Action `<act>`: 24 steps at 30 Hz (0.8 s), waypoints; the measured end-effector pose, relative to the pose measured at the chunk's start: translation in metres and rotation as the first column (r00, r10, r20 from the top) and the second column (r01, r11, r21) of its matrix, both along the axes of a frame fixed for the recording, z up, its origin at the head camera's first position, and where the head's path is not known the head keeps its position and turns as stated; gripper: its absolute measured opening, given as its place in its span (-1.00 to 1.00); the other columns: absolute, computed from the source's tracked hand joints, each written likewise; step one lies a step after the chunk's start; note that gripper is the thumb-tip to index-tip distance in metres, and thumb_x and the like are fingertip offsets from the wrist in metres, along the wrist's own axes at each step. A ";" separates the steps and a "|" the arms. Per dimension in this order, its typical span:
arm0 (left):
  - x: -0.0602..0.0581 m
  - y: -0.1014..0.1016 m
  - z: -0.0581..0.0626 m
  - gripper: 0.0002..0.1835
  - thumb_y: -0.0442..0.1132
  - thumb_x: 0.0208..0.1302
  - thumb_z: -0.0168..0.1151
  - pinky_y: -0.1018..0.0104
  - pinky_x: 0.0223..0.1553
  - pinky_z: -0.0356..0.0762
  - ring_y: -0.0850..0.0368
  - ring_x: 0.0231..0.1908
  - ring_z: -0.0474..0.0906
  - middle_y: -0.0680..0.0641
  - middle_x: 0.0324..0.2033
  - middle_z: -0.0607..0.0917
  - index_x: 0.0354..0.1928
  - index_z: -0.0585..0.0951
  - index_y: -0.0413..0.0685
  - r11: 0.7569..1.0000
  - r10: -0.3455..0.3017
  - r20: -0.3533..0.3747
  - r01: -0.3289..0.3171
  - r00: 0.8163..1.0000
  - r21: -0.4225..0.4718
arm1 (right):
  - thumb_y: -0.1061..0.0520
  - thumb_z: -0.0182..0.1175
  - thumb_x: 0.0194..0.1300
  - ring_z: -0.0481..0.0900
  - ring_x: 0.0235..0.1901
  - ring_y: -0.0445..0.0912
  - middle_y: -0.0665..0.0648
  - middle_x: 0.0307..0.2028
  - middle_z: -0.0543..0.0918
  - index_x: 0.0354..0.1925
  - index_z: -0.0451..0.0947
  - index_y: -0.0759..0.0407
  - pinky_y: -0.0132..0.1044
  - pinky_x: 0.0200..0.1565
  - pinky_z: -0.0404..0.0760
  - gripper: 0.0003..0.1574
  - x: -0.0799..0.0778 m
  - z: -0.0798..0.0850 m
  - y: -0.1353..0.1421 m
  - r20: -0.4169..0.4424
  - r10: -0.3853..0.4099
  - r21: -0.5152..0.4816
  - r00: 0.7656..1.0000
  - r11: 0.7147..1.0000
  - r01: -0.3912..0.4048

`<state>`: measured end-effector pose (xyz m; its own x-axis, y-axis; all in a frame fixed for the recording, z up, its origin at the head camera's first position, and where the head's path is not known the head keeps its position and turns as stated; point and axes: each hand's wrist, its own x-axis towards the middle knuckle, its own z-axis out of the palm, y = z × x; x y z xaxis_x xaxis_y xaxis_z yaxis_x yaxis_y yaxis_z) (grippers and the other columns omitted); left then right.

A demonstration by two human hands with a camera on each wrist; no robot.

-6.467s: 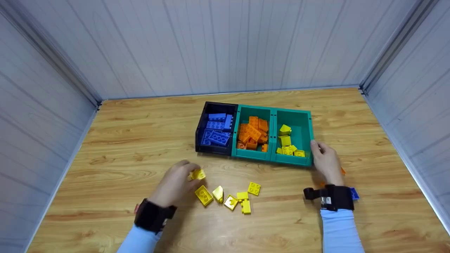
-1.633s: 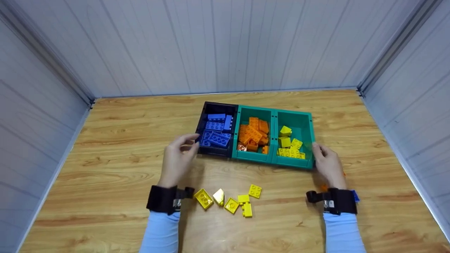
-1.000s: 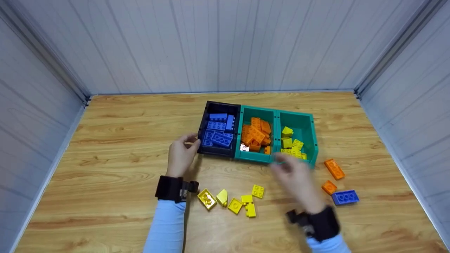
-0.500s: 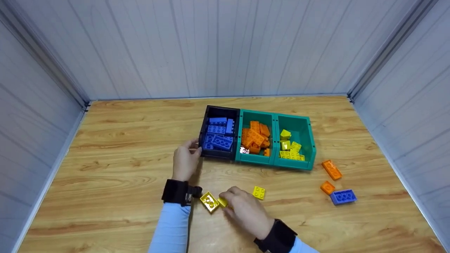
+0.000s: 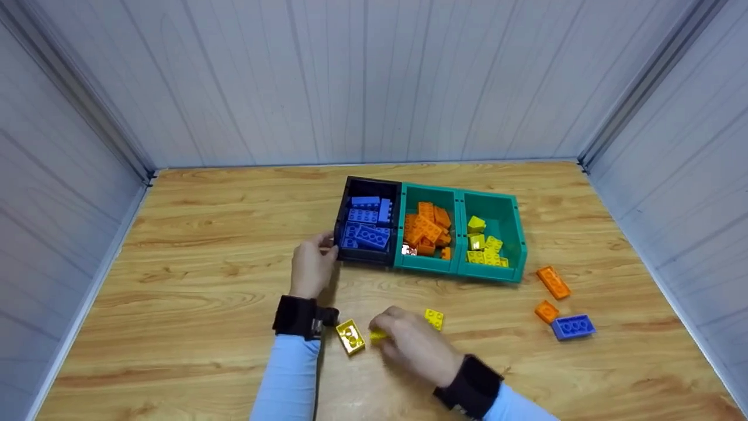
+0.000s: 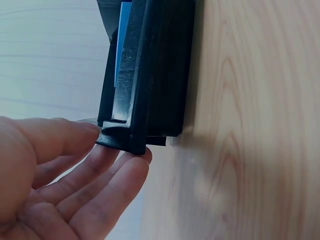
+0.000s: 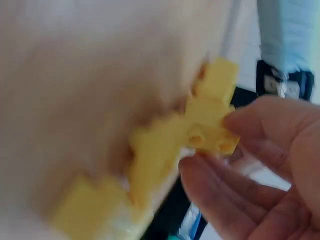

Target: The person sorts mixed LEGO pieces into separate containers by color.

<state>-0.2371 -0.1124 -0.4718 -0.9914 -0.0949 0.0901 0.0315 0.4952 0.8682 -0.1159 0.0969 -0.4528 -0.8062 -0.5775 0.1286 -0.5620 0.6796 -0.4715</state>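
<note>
My left hand (image 5: pixel 312 268) holds the front left corner of the black bin (image 6: pixel 167 75), thumb on one side and fingertips on the other in the left wrist view. The bin contains blue bricks (image 5: pixel 372 235). My right hand (image 5: pixel 418 345) is low over the table among loose yellow bricks. Between its thumb and fingers it pinches a yellow toy brick (image 7: pixel 212 137), blurred in the right wrist view. Other yellow pieces lie beside it, partly hidden by the hand in the head view. A yellow brick (image 5: pixel 350 337) lies to its left, and a flat yellow one (image 5: pixel 434 318) behind it.
Two joined green bins (image 5: pixel 429 269) adjoin the black one, with orange bricks (image 5: pixel 428 230) in the middle and yellow bricks (image 5: pixel 492 244) at right. Right of them lie two orange bricks (image 5: pixel 553 282) and a blue brick (image 5: pixel 574 327). Panel walls (image 5: pixel 374 82) enclose the table.
My left hand went from handling a yellow brick to the black bin's corner. My right hand let go of the right green bin and moved down left to the yellow bricks. The right bin gained yellow bricks.
</note>
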 end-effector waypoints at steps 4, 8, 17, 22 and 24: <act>0.001 0.002 0.000 -0.66 -0.40 0.33 0.25 0.15 -0.14 0.65 -0.02 -0.16 0.69 -0.18 -0.16 0.73 0.13 0.63 -0.26 1.000 -0.001 0.017 0.001 1.000 0.012 | 0.38 0.32 0.16 0.66 -0.18 -0.10 0.07 -0.18 0.72 -0.10 0.69 0.16 -0.30 -0.12 0.65 -0.68 -0.021 0.028 0.036 -0.017 -0.075 -0.034 0.997 0.997 0.075; 0.002 0.001 0.001 -0.65 -0.38 0.33 0.25 0.18 -0.18 0.66 -0.01 -0.15 0.69 -0.17 -0.15 0.73 0.14 0.62 -0.25 1.000 -0.005 0.027 0.005 1.000 0.015 | 0.33 0.32 0.21 0.64 -0.15 -0.05 0.08 -0.11 0.71 -0.04 0.68 0.13 -0.17 -0.08 0.65 -0.67 -0.034 0.043 0.066 -0.019 -0.147 0.024 0.989 0.989 0.148; -0.001 -0.001 0.004 -0.61 -0.39 0.33 0.24 0.18 -0.19 0.67 -0.02 -0.15 0.69 -0.19 -0.13 0.73 0.18 0.58 -0.30 0.999 -0.043 0.011 0.043 0.999 0.006 | -0.02 0.38 0.25 0.58 -0.04 -0.02 0.10 -0.01 0.64 0.17 0.58 0.11 -0.03 0.03 0.58 -0.45 -0.025 0.002 0.056 0.021 -0.078 0.081 0.997 0.994 0.076; 0.000 -0.001 0.003 -0.58 -0.40 0.32 0.24 0.19 -0.16 0.67 -0.02 -0.13 0.69 -0.19 -0.10 0.72 0.21 0.55 -0.31 0.999 -0.046 0.027 0.045 0.999 0.008 | 0.01 0.36 0.28 0.59 -0.11 -0.08 0.06 -0.09 0.65 0.10 0.63 0.13 -0.11 -0.02 0.62 -0.55 -0.023 -0.009 0.030 0.061 0.016 0.130 0.998 0.991 -0.024; 0.001 0.000 0.004 -0.57 -0.40 0.32 0.24 0.20 -0.17 0.67 -0.02 -0.13 0.69 -0.19 -0.10 0.72 0.22 0.54 -0.31 0.999 -0.051 0.033 0.050 0.998 0.010 | 0.06 0.37 0.26 0.60 -0.15 -0.08 0.06 -0.13 0.65 0.06 0.65 0.14 -0.14 -0.07 0.64 -0.59 -0.024 -0.010 0.026 0.077 0.039 0.158 0.996 0.986 -0.051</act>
<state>-0.2363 -0.1128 -0.4682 -0.9974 -0.0452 0.0566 0.0276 0.4854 0.8738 -0.1398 0.1227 -0.4628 -0.7828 -0.6218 -0.0265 -0.5616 0.7242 -0.4002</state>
